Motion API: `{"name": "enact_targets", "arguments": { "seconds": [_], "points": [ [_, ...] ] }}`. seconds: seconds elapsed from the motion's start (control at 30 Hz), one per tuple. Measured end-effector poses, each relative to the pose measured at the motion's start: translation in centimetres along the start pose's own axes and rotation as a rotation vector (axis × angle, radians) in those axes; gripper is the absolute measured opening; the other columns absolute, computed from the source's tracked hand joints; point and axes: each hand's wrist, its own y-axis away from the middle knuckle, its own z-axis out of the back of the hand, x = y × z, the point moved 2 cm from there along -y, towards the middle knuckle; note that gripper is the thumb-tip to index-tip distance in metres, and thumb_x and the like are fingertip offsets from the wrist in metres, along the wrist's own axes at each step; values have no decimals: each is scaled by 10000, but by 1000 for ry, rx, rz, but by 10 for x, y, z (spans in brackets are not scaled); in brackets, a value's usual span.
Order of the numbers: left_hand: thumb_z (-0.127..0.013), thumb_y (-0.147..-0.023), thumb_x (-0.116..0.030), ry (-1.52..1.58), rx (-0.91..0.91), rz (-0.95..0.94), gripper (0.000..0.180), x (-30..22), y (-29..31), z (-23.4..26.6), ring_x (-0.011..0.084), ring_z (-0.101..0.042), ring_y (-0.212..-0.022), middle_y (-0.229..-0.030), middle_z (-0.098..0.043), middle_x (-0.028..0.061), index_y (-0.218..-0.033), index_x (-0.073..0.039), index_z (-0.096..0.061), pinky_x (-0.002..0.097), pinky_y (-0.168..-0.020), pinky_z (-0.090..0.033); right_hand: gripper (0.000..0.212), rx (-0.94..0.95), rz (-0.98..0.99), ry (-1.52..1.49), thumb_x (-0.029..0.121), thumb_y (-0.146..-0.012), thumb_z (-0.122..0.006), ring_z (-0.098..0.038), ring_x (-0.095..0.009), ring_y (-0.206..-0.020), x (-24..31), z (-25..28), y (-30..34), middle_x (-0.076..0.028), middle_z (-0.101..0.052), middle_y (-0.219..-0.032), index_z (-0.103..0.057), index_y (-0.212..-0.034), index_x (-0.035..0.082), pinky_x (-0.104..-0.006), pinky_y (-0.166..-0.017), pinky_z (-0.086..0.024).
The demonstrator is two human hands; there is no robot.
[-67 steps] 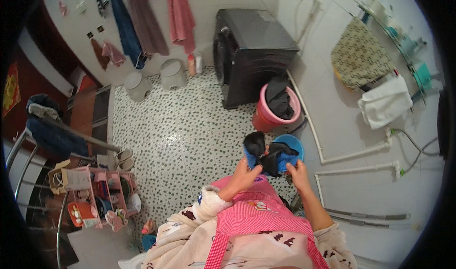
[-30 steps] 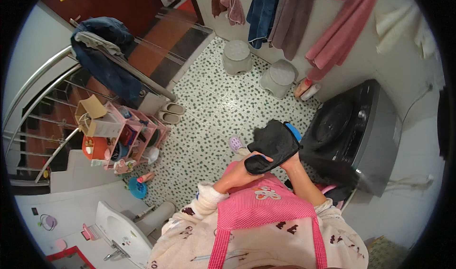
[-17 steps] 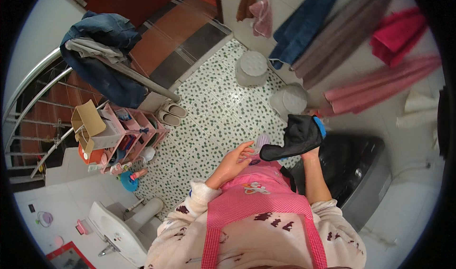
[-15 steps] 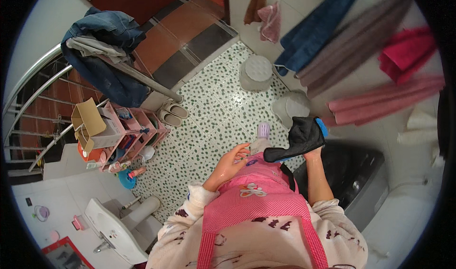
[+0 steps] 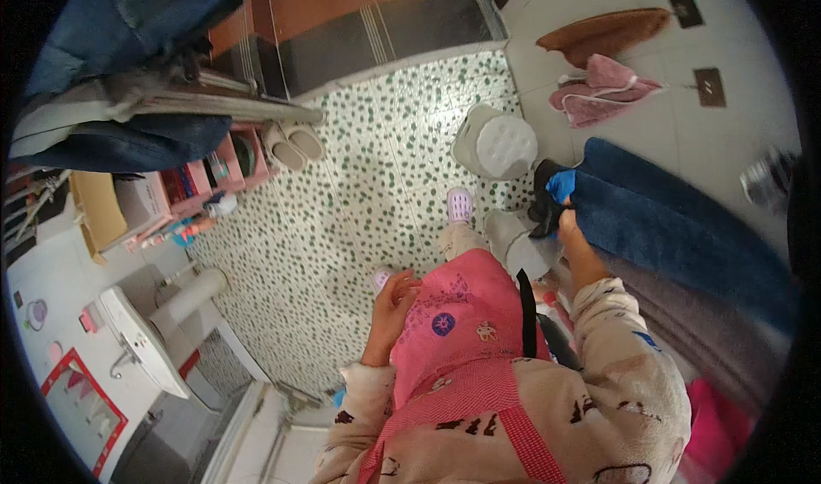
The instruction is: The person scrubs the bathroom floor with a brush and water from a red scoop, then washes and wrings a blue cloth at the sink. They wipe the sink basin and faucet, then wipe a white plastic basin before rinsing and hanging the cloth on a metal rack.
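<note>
My right hand point(image 5: 567, 221) is closed round a limp black cloth item point(image 5: 545, 203) with a bright blue part point(image 5: 561, 185) showing. What kind of item it is, I cannot make out. The cloth hangs over the space between two pale stools, right beside a dark blue towel point(image 5: 658, 219) on the wall. My left hand point(image 5: 395, 306) is held in front of the pink apron point(image 5: 462, 313). Its fingers are loosely bent and apart, with nothing in them.
Two pale plastic stools, a far one point(image 5: 506, 146) and a nearer one point(image 5: 520, 249), stand along the right wall. Jeans point(image 5: 128, 31) hang over a rail at the left, above a pink shelf point(image 5: 201, 180). Beige slippers point(image 5: 295, 144) lie beside it. A white washbasin point(image 5: 145, 343) is at the lower left.
I have stepped forward toward the stools and the dark blue towel. The black cloth has moved along with my right hand. The dark tub on the right has left the view.
</note>
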Motion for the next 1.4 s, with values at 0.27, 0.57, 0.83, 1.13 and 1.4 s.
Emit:
{"name": "enact_targets", "arguments": {
  "seconds": [0.27, 0.57, 0.83, 1.13, 1.4],
  "points": [
    [-540, -933, -85, 46, -12, 33, 315, 117, -193, -2, 112, -556, -955, -1048, -632, 48, -1246, -54, -526, 256, -832, -437, 726, 13, 490, 1234, 469, -885, -537, -252, -393, -1362, -14, -75, -184, -166, -189, -1530, -270, -1467, 126, -456, -1109, -234],
    [-561, -930, -294, 484, 126, 277, 621, 298, -448, -60, 208, -422, -1262, -1377, -457, 116, -1416, 15, -328, 323, -1027, -348, 672, -148, 1245, 1448, 378, -859, -571, -170, -373, -1402, -59, -128, -288, -149, -214, -1526, -334, -1450, 165, -521, -1126, -121],
    [-578, -842, -569, 402, 298, 367, 887, 374, -604, -134, 295, -378, -1289, -1439, -366, 175, -1428, 31, -288, 391, -1057, -295, 600, -93, 1379, 1391, 399, -922, -437, -208, -377, -1387, -68, -136, -303, -159, -253, -1512, -358, -1430, 91, -501, -1120, -135],
    [-634, -835, -420, 260, 529, 30, 743, 395, -632, -144, 304, -369, -1304, -1408, -408, 207, -1390, 6, -385, 409, -1070, -280, 577, -132, 1453, 1417, 360, -929, -439, -220, -378, -1379, -65, -128, -294, -176, -266, -1500, -354, -1431, 91, -501, -1113, -146],
    [-564, -915, -370, 502, 51, -52, 562, 349, -576, -106, 234, -493, -1134, -1266, -527, 122, -1301, 23, -453, 366, -943, -398, 579, 330, 1438, 1230, 273, -920, -482, -191, -353, -1408, -73, -184, -228, -170, -253, -1515, -333, -1442, 72, -495, -1131, -97]
  ]
}}
